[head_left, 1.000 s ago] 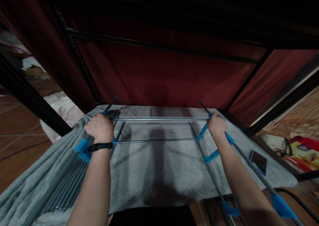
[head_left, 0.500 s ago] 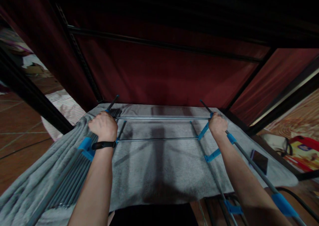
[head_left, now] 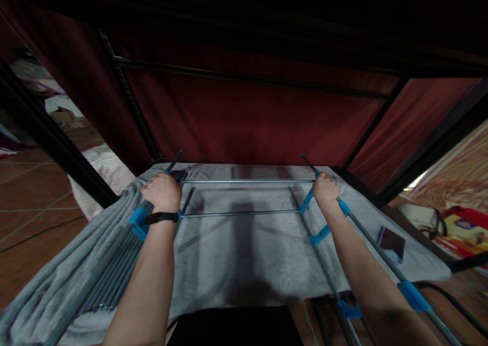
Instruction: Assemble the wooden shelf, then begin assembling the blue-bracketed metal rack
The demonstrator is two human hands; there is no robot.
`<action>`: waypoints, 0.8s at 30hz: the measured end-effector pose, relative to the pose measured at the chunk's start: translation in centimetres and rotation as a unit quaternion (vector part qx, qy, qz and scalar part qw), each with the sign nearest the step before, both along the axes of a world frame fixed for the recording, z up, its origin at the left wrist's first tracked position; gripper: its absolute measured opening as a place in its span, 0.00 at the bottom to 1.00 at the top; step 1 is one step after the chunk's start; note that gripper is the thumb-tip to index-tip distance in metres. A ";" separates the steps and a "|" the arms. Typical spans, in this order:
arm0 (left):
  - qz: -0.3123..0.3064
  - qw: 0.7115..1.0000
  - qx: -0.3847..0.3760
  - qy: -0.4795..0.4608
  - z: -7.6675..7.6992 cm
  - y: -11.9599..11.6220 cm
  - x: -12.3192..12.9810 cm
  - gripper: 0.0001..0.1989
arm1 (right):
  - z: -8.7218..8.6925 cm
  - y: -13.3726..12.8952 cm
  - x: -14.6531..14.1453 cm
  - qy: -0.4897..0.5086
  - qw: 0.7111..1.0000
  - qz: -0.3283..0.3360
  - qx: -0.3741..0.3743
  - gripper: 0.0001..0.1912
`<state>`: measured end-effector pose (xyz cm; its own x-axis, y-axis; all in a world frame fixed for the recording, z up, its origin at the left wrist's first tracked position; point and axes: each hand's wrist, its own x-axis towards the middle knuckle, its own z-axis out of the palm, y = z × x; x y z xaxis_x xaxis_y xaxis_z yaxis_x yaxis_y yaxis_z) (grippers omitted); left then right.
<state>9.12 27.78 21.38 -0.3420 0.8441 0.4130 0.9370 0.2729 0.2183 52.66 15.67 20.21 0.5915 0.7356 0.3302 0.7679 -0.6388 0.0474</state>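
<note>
A frame of thin grey metal tubes with blue plastic connectors stands over a grey blanket (head_left: 244, 254). My left hand (head_left: 163, 189), with a black band at the wrist, is wrapped round the frame's left upper tube near its far end. Round the right upper tube (head_left: 371, 238) my right hand (head_left: 326, 187) is closed in the same way. A crossbar (head_left: 247, 181) spans between both hands, and a lower crossbar (head_left: 240, 214) runs beneath it. Blue connectors (head_left: 321, 234) join the upper and lower tubes on the right. Under my left forearm several loose tubes (head_left: 110, 280) lie side by side.
A phone (head_left: 392, 244) rests on the blanket at the right. Dark red fabric (head_left: 244, 117) with black bars closes off the back. Black posts (head_left: 49, 132) stand at both sides. A red and yellow package (head_left: 461, 231) lies at the far right, and striped cloth (head_left: 102, 173) at the left.
The right side of the frame and my right hand appear slightly further left. My left hand appears a little further right. Both hands keep their grip, and the camera view has shifted slightly.
</note>
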 end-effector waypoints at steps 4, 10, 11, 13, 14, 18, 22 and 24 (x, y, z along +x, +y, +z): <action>0.011 1.000 0.000 0.000 0.2 0.2 0.3 0.18 | -1.0 -0.3 0.1 -0.018 0.998 0.002 0.060 0.20; -0.020 0.997 0.073 0.024 0.5 -1.1 0.9 0.20 | -3.1 -1.7 -0.9 -0.082 0.977 0.111 0.163 0.28; -0.036 0.995 0.093 0.027 0.5 -1.6 1.3 0.21 | -3.7 -2.0 -1.3 -0.083 0.970 0.136 0.181 0.28; -0.095 0.986 0.133 0.028 -0.2 -3.1 2.4 0.22 | -5.9 -2.5 -2.2 -0.064 0.958 0.183 0.211 0.28; -0.128 0.980 0.150 0.019 -0.9 -3.9 3.0 0.22 | -7.3 -2.8 -2.7 -0.043 0.954 0.204 0.217 0.27; -0.210 0.963 0.147 -0.081 -7.0 -7.3 4.5 0.16 | -15.4 -4.5 -4.1 0.085 0.948 0.207 0.227 0.26; -0.156 0.964 0.110 -0.185 -14.7 -8.8 2.6 0.09 | -22.1 -6.6 -3.3 0.206 0.944 0.132 0.222 0.33; -0.093 0.958 0.104 -0.251 -17.3 -8.4 0.9 0.11 | -23.5 -7.1 -2.6 0.253 0.934 0.099 0.231 0.36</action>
